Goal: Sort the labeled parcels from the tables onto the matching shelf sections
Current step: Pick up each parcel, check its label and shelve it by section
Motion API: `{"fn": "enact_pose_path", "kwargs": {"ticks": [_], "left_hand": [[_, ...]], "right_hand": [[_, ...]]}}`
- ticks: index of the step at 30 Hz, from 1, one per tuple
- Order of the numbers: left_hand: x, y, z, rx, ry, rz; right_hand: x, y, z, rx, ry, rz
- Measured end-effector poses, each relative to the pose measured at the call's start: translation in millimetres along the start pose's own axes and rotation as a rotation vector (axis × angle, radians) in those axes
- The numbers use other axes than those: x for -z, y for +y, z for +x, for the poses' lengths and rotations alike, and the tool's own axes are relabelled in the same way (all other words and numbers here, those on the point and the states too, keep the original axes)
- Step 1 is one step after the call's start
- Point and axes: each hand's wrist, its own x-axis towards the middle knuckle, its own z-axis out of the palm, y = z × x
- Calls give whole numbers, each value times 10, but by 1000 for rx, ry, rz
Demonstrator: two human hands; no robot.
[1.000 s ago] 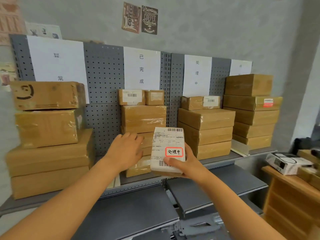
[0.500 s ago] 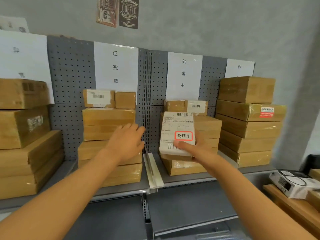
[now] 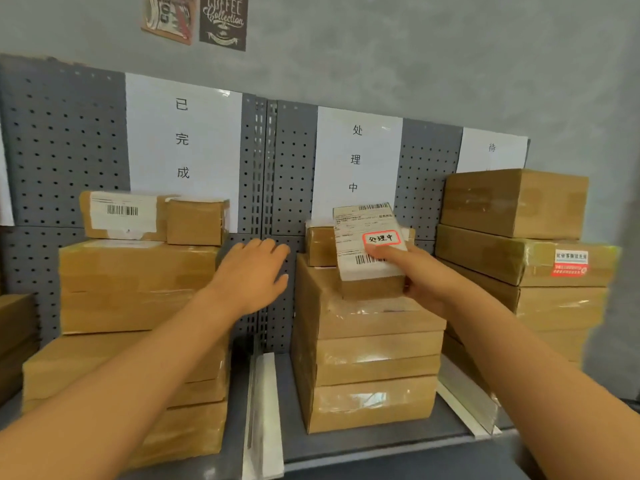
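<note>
Our right hand [image 3: 426, 282] grips a small labelled parcel [image 3: 372, 252], thumb [image 3: 388, 252] pressed on its white shipping label just below the red-bordered sticker [image 3: 381, 238], the other fingers hidden beneath the box. The parcel sits tilted above the top of the middle stack of brown boxes [image 3: 367, 341]; we cannot tell whether it touches the stack. Directly beyond the thumb hangs the paper sign [image 3: 356, 161] whose characters match the sticker. Our left hand [image 3: 251, 275] is empty, fingers loosely spread and slightly curled, hovering in front of the pegboard [image 3: 277, 188] between this stack and the left stack [image 3: 138, 289]. To the right of the gripping fingers stands a taller stack [image 3: 519, 258].
</note>
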Motion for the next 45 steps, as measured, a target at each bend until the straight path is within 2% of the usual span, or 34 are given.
{"fn": "enact_pose_path", "kwargs": {"ticks": [5,11,15,18,21,25,29,31,37,42,45], "left_hand": [[-151,-3,213,41,-28,26],[-211,31,278,97,-62,38],[-170,96,216,137,-69,49],[-109,186,117,157,-84,60],[8,252,15,180,-91,73],[243,350,-118,207,-74,83],[473,463,-346,244,-70,118],[579,515,-516,269,-81,140],[872,547,-1282,356,-179,226],[1148,397,-2076,464,-277,316],[1380,248,-2506,544,-290,338]], "right_hand": [[78,-30,327,-98,-38,141],[116,-13,546,-170,-52,76],[80,0,602,-161,-32,124],[74,11,597,-109,6,59],[79,-42,496,37,123,-82],[45,-146,311,401,245,-327],[-153,-142,43,721,168,-527],[-302,-112,-117,820,86,-611],[-859,181,-537,1007,-127,-815],[-1532,381,-907,989,-259,-917],[-1987,332,-1135,1010,-335,-888]]}}
